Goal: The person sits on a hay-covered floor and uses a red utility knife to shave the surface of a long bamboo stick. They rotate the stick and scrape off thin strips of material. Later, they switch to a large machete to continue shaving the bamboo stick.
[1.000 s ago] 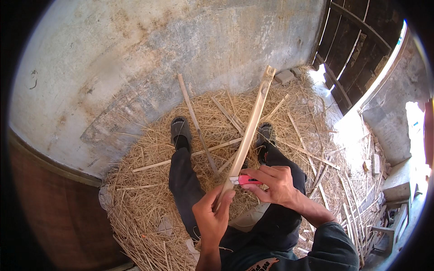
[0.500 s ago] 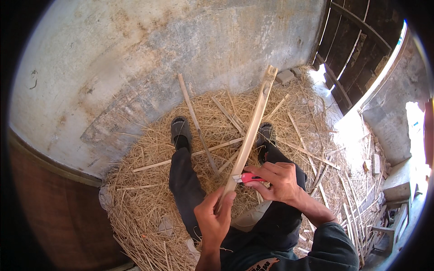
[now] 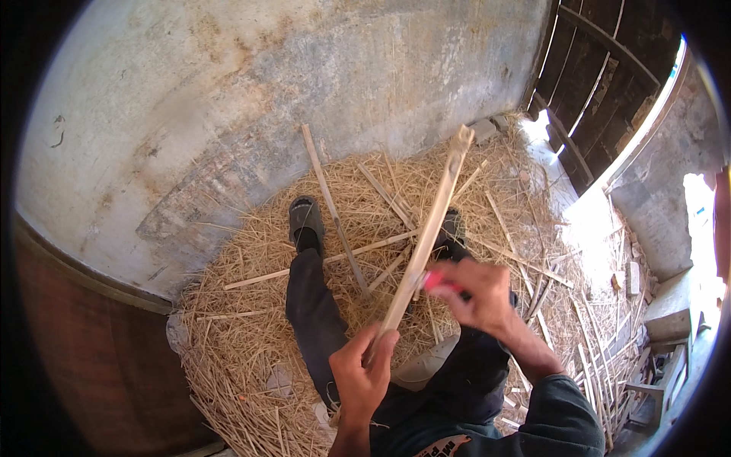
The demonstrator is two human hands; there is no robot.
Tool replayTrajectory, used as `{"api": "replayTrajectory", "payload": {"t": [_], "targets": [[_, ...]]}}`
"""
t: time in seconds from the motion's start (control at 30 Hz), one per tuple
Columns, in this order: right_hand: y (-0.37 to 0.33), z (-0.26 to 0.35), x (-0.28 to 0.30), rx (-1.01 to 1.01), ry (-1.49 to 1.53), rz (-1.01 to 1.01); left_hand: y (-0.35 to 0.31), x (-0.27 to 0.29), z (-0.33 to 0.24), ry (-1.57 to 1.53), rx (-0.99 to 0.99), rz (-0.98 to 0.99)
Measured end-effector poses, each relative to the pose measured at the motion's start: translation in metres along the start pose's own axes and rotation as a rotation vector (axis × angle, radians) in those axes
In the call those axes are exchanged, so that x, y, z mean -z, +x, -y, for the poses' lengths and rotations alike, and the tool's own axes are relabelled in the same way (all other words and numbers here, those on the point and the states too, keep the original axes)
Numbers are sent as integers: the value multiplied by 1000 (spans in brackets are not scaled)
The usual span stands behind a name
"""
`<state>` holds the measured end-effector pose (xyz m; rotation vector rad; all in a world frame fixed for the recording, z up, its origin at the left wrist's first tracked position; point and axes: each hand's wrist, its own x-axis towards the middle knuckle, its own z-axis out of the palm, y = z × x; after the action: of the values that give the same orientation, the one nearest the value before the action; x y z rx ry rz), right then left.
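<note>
Head view: the strip (image 3: 428, 236) is held slantwise above the straw (image 3: 244, 343), one end raised over its far edge, the other in the left hand (image 3: 364, 369) over its near side. It looks like split bamboo or wood, so I judge it light, stiff lengthwise and dry enough not to slip, though its edges may splinter. The near end seems the sound place to hold, thumb and fingers pressing the two sides, clear of any blade. The left hand grips just so: a narrow pinch, fingers nearly closed on the strip. The right hand (image 3: 480, 293), also above the straw, is blurred but curled around the red cutter (image 3: 440, 280), whose tip is at the strip's side; whether it touches, I cannot tell.
</note>
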<state>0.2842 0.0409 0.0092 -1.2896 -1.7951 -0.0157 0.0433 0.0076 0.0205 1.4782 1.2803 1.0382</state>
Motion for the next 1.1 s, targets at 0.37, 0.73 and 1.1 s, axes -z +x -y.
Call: {"api": "replayTrajectory", "payload": {"t": [0.37, 0.73, 1.1], "targets": [[17, -87, 57, -611, -34, -293, -31, 21, 26, -73, 185, -25], [-17, 11, -5, 19, 129, 104, 3, -2, 3, -98, 48, 48], [-14, 21, -8, 77, 28, 85, 4, -8, 0, -71, -17, 33]]}}
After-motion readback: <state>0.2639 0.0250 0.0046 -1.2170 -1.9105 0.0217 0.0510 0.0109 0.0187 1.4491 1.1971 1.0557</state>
